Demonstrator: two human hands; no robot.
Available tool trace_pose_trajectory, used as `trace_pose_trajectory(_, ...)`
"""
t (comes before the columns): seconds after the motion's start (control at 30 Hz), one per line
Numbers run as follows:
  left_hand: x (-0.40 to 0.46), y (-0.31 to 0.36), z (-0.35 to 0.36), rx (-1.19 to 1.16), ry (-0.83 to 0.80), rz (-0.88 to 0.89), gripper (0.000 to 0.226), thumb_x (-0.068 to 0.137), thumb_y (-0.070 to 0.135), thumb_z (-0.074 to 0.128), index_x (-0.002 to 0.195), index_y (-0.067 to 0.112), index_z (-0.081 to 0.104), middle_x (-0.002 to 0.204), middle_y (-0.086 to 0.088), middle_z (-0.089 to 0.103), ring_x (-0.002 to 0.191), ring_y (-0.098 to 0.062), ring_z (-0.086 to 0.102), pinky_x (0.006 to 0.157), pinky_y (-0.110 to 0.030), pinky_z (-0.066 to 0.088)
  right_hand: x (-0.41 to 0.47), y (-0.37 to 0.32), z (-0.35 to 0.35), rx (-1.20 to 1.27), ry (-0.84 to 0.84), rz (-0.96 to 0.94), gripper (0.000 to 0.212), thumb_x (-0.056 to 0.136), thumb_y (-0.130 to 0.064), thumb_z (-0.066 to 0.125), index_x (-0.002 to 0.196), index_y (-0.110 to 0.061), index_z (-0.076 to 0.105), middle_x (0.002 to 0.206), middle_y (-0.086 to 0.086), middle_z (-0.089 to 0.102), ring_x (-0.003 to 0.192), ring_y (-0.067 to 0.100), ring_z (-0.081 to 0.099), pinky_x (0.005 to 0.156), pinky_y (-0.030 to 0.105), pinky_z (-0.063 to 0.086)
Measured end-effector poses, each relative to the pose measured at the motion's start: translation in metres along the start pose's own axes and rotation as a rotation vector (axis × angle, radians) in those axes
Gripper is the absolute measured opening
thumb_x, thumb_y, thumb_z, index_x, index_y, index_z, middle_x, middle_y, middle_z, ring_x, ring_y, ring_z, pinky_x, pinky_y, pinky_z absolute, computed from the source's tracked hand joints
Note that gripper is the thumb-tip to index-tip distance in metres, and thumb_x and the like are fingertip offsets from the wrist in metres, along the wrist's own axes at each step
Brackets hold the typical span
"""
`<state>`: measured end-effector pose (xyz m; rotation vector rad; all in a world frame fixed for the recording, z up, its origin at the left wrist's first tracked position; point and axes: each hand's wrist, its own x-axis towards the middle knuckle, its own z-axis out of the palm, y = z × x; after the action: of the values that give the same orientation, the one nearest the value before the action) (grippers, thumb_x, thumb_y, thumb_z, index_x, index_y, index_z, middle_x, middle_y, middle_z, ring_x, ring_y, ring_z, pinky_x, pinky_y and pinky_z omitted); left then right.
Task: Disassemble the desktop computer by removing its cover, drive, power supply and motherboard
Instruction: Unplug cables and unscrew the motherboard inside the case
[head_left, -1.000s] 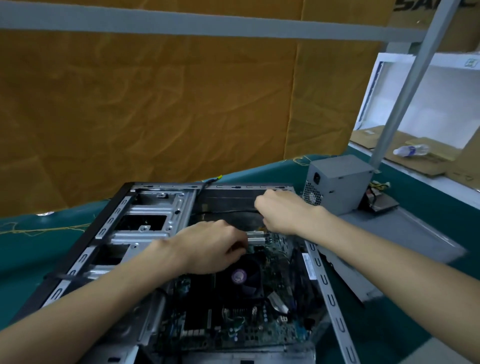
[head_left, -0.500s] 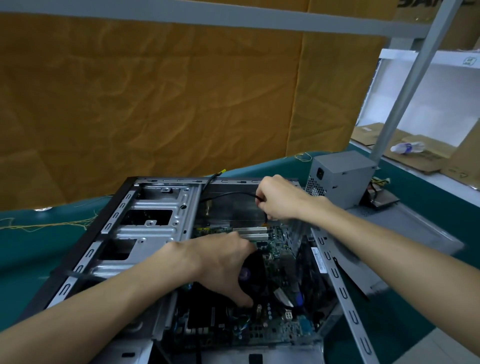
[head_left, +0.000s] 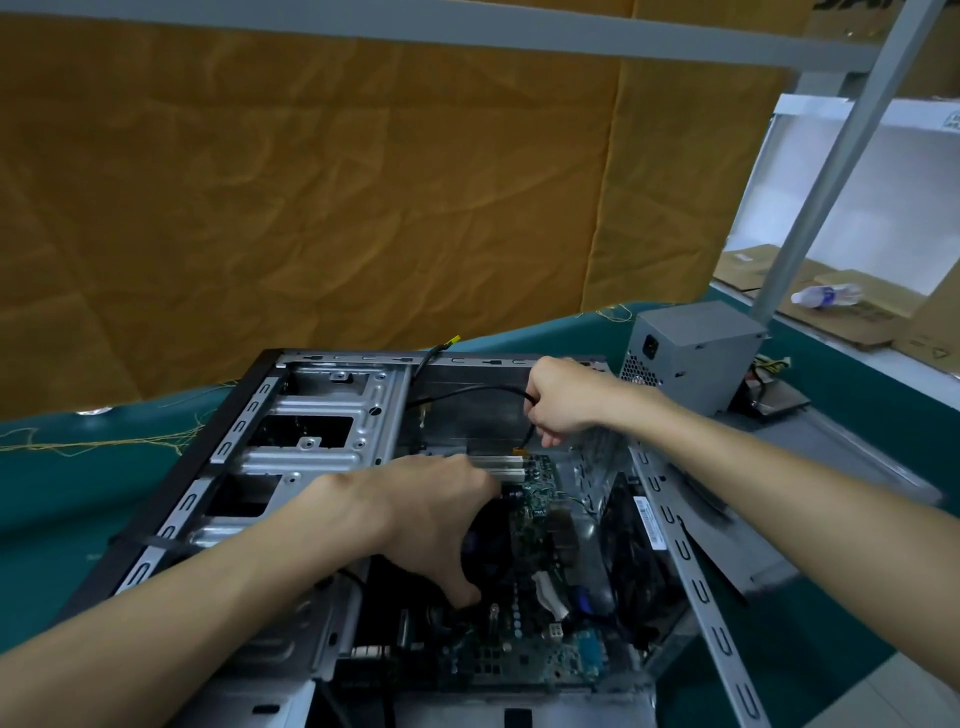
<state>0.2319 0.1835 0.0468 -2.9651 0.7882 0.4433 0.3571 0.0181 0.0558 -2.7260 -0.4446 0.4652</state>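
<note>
The power supply (head_left: 693, 353) already stands outside on the green desk (head_left: 78, 493), just beyond the case's far right corner, so by that token the work has moved on to freeing the motherboard (head_left: 540, 613), which lies flat in the bottom of the open case (head_left: 322, 415). The right hand (head_left: 563, 397) is closed in a grip on a black cable (head_left: 467, 392) whose orange-tipped end hangs just above the white slots at the board's far edge, apparently unplugged or nearly so. The left hand (head_left: 431, 519) reaches into the case with curled fingers over the dark fan at the board's centre; whether it truly clamps the fan or only rests on it cannot be told. Next, the cable likely needs leading clear of the case, then any remaining connectors and fasteners released before the board can lift.
</note>
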Motion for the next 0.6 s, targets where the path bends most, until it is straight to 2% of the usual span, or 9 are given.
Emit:
trace_pose_trajectory(0.13, -0.003, 0.000, 0.000, 0.043, -0.045, 0.012, 0.073, 0.058, 0.062, 0.087, 0.113, 0.026, 0.056, 0.097, 0.007, 0.063, 0.081, -0.017, 0.061, 0.064, -0.031, 0.047, -0.002, 0.001, 0.004, -0.043, 0.068, -0.022, 0.016, 0.096, 0.005, 0.054, 0.095, 0.002, 0.070, 0.074, 0.014, 0.075, 0.062, 0.014, 0.075, 0.069, 0.036, 0.065)
trace_pose_trajectory(0.23, -0.005, -0.001, -0.001, 0.030, -0.047, 0.008, 0.082, 0.056, 0.062, 0.088, 0.120, 0.026, 0.050, 0.101, 0.008, 0.062, 0.086, -0.017, 0.060, 0.071, -0.034, 0.053, -0.005, 0.004, -0.001, -0.018, 0.136, -0.035, 0.017, 0.096, 0.002, 0.055, 0.089, -0.003, 0.069, 0.071, 0.011, 0.075, 0.058, 0.010, 0.073, 0.067, 0.036, 0.065)
trace_pose_trajectory(0.3, -0.005, 0.000, 0.000, 0.030, -0.062, 0.007, 0.088, 0.054, 0.064, 0.087, 0.123, 0.026, 0.048, 0.105, 0.009, 0.061, 0.092, -0.019, 0.062, 0.078, -0.036, 0.056, -0.009, 0.004, -0.002, -0.061, 0.134, -0.056, 0.016, 0.097, -0.001, 0.057, 0.087, -0.004, 0.070, 0.070, 0.009, 0.074, 0.056, 0.008, 0.072, 0.061, 0.030, 0.064)
trace_pose_trajectory(0.37, -0.006, 0.003, 0.001, 0.028, -0.084, 0.013, 0.088, 0.054, 0.066, 0.086, 0.122, 0.027, 0.047, 0.107, 0.008, 0.060, 0.095, -0.019, 0.062, 0.082, -0.037, 0.055, -0.013, 0.002, -0.002, -0.142, 0.100, -0.057, 0.013, 0.096, -0.002, 0.060, 0.088, -0.004, 0.070, 0.068, 0.007, 0.074, 0.057, 0.010, 0.073, 0.060, 0.032, 0.063)
trace_pose_trajectory(0.43, -0.006, 0.007, 0.002, 0.023, -0.089, 0.018, 0.083, 0.054, 0.067, 0.085, 0.117, 0.027, 0.049, 0.104, 0.008, 0.060, 0.093, -0.020, 0.061, 0.081, -0.037, 0.055, -0.016, 0.000, -0.001, -0.188, 0.087, -0.056, 0.013, 0.094, 0.001, 0.061, 0.086, -0.002, 0.071, 0.069, 0.009, 0.074, 0.062, 0.017, 0.074, 0.066, 0.038, 0.064)
trace_pose_trajectory(0.47, -0.007, 0.007, 0.002, 0.017, -0.090, 0.016, 0.082, 0.054, 0.067, 0.085, 0.116, 0.026, 0.050, 0.103, 0.007, 0.060, 0.092, -0.020, 0.062, 0.081, -0.038, 0.056, -0.018, -0.001, -0.001, -0.188, 0.084, -0.057, 0.013, 0.092, 0.003, 0.060, 0.086, -0.001, 0.070, 0.072, 0.011, 0.074, 0.066, 0.021, 0.075, 0.065, 0.037, 0.063)
trace_pose_trajectory(0.53, -0.008, 0.007, 0.000, -0.004, -0.101, 0.016, 0.081, 0.055, 0.068, 0.085, 0.116, 0.026, 0.052, 0.102, 0.008, 0.060, 0.091, -0.020, 0.062, 0.080, -0.039, 0.057, -0.025, -0.004, -0.002, -0.184, 0.106, -0.064, 0.011, 0.091, 0.001, 0.059, 0.095, 0.004, 0.069, 0.083, 0.019, 0.074, 0.071, 0.030, 0.072, 0.061, 0.035, 0.055)
trace_pose_trajectory(0.6, -0.009, 0.007, -0.003, -0.026, -0.111, 0.030, 0.080, 0.055, 0.068, 0.086, 0.116, 0.026, 0.055, 0.098, 0.009, 0.061, 0.088, -0.017, 0.062, 0.077, -0.039, 0.058, -0.033, -0.006, -0.001, -0.209, 0.187, -0.107, 0.023, 0.093, -0.008, 0.061, 0.112, 0.004, 0.060, 0.091, 0.018, 0.070, 0.073, 0.030, 0.068, 0.065, 0.042, 0.056)
